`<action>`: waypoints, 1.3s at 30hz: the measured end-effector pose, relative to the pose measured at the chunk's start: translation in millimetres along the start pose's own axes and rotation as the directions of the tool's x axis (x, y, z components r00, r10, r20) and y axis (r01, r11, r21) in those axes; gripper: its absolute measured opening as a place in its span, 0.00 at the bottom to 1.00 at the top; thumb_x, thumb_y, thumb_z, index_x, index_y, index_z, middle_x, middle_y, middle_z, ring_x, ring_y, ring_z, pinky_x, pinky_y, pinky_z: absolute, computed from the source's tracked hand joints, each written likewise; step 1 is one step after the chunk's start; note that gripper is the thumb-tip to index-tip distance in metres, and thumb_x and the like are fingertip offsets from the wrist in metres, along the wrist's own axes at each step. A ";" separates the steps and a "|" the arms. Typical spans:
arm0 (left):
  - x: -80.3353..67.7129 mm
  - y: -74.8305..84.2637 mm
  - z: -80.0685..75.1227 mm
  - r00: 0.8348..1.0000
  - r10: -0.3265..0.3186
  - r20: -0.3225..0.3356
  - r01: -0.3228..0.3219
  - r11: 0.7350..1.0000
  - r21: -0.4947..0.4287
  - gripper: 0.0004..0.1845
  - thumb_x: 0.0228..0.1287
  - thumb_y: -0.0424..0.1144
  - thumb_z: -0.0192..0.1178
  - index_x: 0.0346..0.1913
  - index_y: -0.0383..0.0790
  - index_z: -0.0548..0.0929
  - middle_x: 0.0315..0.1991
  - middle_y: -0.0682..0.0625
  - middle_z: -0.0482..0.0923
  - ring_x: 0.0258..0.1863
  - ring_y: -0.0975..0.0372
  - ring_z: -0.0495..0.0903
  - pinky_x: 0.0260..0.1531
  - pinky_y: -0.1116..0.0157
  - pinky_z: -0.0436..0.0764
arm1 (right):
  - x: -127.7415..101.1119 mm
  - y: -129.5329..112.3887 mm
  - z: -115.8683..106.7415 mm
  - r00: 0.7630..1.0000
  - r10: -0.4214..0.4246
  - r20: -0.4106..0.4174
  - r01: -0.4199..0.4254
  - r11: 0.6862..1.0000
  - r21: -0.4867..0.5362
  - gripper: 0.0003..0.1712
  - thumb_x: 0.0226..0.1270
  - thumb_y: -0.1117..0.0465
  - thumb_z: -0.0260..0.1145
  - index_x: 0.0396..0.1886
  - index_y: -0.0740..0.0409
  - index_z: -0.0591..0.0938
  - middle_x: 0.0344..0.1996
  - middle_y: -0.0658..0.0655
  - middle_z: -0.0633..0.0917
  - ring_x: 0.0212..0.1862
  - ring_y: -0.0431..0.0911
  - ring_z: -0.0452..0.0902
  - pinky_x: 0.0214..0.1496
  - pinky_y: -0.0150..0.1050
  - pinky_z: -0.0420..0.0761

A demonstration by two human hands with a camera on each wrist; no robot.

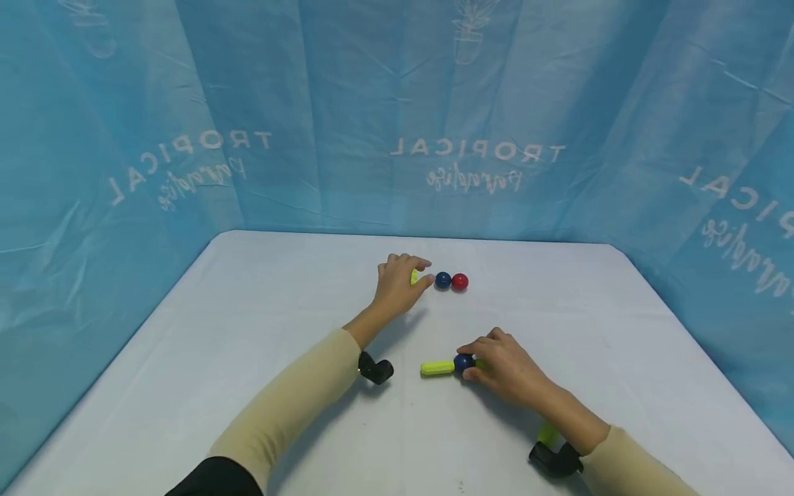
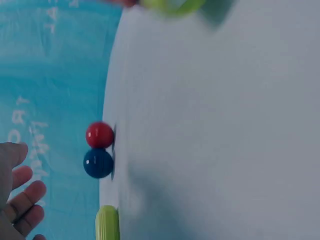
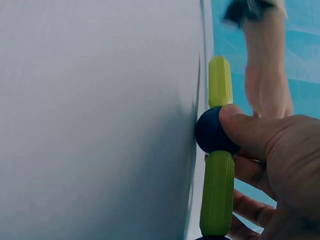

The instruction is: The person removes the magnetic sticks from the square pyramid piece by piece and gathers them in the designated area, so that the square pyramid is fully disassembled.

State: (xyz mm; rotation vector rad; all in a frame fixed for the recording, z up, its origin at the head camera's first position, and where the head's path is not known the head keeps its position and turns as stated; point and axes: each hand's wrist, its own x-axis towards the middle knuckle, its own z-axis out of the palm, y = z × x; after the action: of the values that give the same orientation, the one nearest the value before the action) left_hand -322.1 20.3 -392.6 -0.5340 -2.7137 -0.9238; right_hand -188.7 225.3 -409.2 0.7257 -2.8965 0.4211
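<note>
My left hand hovers at the far part of the table, fingers apart, over a yellow-green ribbed stick. Just right of it a blue ball and a red ball sit side by side. Nearer to me, my right hand pinches another blue ball between thumb and fingers. From this ball a yellow-green ribbed stick points left, and a second one extends the opposite way, partly under the hand in the head view. A further dark ball shows at that stick's end.
A yellow-green piece lies partly hidden under my right forearm. White cloth covers the table. Blue printed curtains hang behind it and along both sides. A black camera mount sits on each wrist.
</note>
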 end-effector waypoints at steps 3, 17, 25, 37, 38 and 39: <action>-28.3 -1.9 -7.6 0.999 0.027 0.034 -0.025 0.997 -0.078 0.16 0.65 0.47 0.58 0.52 0.46 0.81 0.45 0.52 0.81 0.50 0.57 0.70 0.53 0.54 0.64 | -1.2 4.5 1.0 1.000 0.019 -0.008 -0.019 1.000 0.021 0.21 0.56 0.49 0.70 0.50 0.48 0.83 0.44 0.47 0.86 0.43 0.39 0.69 0.44 0.37 0.71; -114.3 7.0 5.2 0.944 0.117 0.307 -0.058 0.979 -0.194 0.23 0.55 0.53 0.66 0.51 0.47 0.82 0.47 0.55 0.82 0.44 0.62 0.70 0.49 0.59 0.62 | -4.7 11.5 3.5 0.998 0.037 -0.046 -0.033 0.996 0.086 0.21 0.54 0.50 0.71 0.48 0.49 0.84 0.42 0.46 0.87 0.41 0.36 0.68 0.42 0.35 0.72; -115.9 15.3 17.2 0.975 0.094 0.201 -0.072 0.991 -0.113 0.15 0.53 0.50 0.68 0.43 0.50 0.86 0.39 0.57 0.84 0.39 0.66 0.70 0.43 0.64 0.61 | -4.7 10.4 2.6 0.998 0.049 -0.033 -0.046 0.995 0.084 0.21 0.55 0.50 0.71 0.49 0.48 0.84 0.42 0.46 0.86 0.41 0.37 0.68 0.42 0.35 0.71; -111.0 -5.0 2.6 0.989 0.066 0.133 -0.056 0.995 -0.080 0.10 0.54 0.48 0.67 0.38 0.50 0.87 0.34 0.58 0.84 0.34 0.67 0.69 0.43 0.62 0.62 | -3.9 9.9 1.9 0.999 0.039 -0.005 -0.038 0.996 0.077 0.21 0.57 0.50 0.69 0.50 0.50 0.83 0.42 0.47 0.86 0.42 0.38 0.68 0.41 0.35 0.71; -108.5 -11.3 -1.2 0.992 0.052 0.112 -0.044 0.996 -0.075 0.10 0.53 0.48 0.68 0.38 0.50 0.87 0.33 0.57 0.83 0.33 0.66 0.69 0.43 0.61 0.62 | -4.0 10.3 1.4 0.999 0.041 -0.003 -0.041 0.996 0.075 0.21 0.57 0.50 0.69 0.51 0.50 0.83 0.42 0.47 0.86 0.42 0.38 0.68 0.42 0.35 0.71; -105.2 -17.8 -5.3 0.995 0.034 0.091 -0.027 0.997 -0.074 0.10 0.52 0.47 0.68 0.38 0.50 0.88 0.32 0.56 0.83 0.33 0.65 0.69 0.42 0.61 0.62 | -4.1 10.9 1.0 0.999 0.043 -0.002 -0.042 0.996 0.074 0.21 0.57 0.50 0.69 0.51 0.50 0.83 0.43 0.47 0.86 0.42 0.38 0.69 0.42 0.35 0.71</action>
State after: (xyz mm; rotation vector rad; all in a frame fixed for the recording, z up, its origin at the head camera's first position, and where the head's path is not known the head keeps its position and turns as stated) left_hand -233.3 -24.0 -432.0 -0.6461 -2.7540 -1.0171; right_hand -190.4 236.0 -413.5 0.6739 -2.9110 0.5369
